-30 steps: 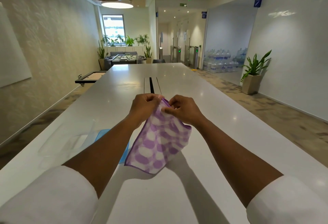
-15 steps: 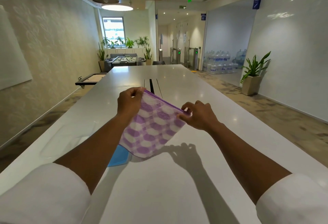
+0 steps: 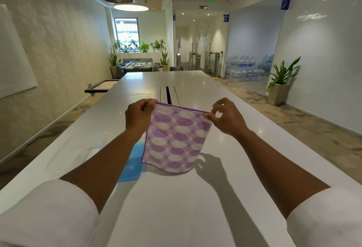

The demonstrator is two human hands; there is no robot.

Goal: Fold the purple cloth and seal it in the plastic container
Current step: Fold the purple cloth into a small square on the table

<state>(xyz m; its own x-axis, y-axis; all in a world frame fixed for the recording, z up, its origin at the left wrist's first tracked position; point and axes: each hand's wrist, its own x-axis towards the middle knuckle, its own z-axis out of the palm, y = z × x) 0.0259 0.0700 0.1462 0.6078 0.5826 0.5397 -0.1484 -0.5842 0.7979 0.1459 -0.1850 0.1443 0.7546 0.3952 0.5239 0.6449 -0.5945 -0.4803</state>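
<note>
A purple-and-white patterned cloth (image 3: 175, 139) hangs spread out above the white table (image 3: 176, 207). My left hand (image 3: 138, 115) pinches its top left corner and my right hand (image 3: 228, 118) pinches its top right corner, so the top edge is stretched between them. The cloth's bottom edge touches or nearly touches the table. A blue lid (image 3: 131, 164) lies flat on the table, partly hidden behind my left forearm and the cloth. To its left stands a clear plastic container (image 3: 76, 150), faint against the white surface.
A dark cable slot (image 3: 168, 96) runs along the table's middle beyond my hands. A small wall shelf (image 3: 101, 87) sits off the table's left edge. Far off are a foosball table (image 3: 140, 65), potted plants and stacked water bottles (image 3: 246, 69).
My hands have moved apart, each keeping a top corner, and the bunched cloth has opened into a flat hanging sheet. The blue lid shows more beside my left forearm.
</note>
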